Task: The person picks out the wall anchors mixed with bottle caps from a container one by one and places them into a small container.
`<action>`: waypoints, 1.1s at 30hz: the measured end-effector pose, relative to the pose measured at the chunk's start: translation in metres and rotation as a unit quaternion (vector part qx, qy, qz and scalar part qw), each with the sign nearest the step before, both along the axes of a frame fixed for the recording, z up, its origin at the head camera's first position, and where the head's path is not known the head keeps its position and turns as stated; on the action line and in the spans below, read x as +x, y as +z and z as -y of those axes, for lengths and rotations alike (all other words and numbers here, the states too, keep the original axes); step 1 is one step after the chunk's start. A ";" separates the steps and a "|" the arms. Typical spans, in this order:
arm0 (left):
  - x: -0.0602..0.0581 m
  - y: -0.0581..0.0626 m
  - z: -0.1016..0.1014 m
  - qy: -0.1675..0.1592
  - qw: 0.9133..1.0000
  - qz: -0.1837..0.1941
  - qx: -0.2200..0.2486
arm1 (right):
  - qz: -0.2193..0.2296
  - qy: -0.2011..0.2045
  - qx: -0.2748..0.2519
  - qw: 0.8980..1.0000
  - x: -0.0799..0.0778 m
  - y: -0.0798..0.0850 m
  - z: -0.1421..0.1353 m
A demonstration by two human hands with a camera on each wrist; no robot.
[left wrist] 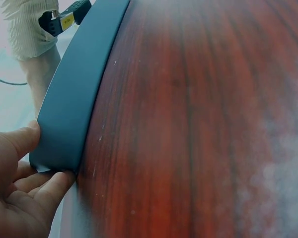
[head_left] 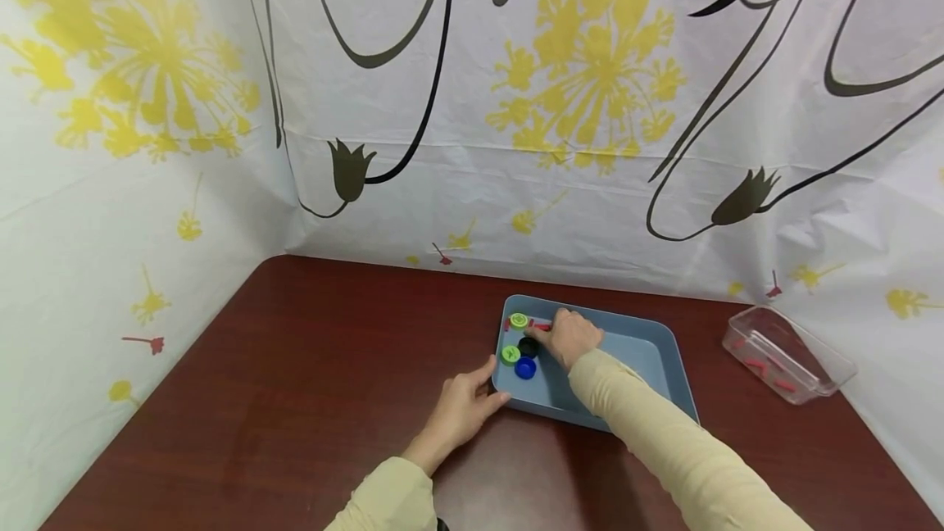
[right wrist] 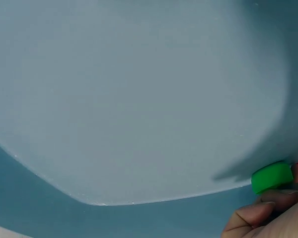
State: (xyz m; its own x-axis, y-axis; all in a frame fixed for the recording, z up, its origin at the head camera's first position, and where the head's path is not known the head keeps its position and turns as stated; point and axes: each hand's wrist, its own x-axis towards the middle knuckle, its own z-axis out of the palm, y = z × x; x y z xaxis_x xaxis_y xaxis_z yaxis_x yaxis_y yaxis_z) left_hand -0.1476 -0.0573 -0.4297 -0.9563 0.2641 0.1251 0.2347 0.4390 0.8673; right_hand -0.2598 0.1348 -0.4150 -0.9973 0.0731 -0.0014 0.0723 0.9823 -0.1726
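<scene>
My left hand [head_left: 463, 406] holds the near left corner of a shallow blue-grey tray [head_left: 667, 351], its thumb and fingers placed around the tray wall [left wrist: 72, 99]. Inside the tray, my right hand [head_left: 571, 338] is low near the far wall. Its fingertips pinch a green bottle cap [right wrist: 272, 177], which the hand hides in the head view. Left of that hand lie two yellow-green caps, one far [head_left: 519, 320] and one nearer [head_left: 511, 355], a black cap [head_left: 528, 347] and a blue cap [head_left: 525, 367]. Small red pieces [head_left: 542, 326] lie by the right fingertips.
At the right end of the dark red wooden table [head_left: 332, 367] stands a clear plastic container [head_left: 789, 351] with several red pieces in it. A white patterned sheet [head_left: 442, 129] hangs behind the table and along its sides.
</scene>
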 end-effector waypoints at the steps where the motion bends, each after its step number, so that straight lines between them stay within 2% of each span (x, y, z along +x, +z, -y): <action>1: 0.000 0.000 0.000 0.000 1.000 -0.001 -0.001 | -0.002 0.000 0.000 1.000 0.000 0.000 0.000; 33: 0.000 0.000 0.001 -0.005 1.000 0.009 0.009 | 0.003 0.003 0.029 1.000 -0.002 -0.005 0.004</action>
State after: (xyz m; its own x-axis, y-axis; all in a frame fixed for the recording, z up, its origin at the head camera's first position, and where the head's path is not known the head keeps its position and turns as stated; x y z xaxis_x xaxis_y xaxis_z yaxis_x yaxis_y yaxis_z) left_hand -0.1477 -0.0583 -0.4293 -0.9559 0.2718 0.1116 0.2225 0.4216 0.8791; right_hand -0.2617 0.1307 -0.4202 -0.9977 0.0677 -0.0039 0.0677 0.9910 -0.1151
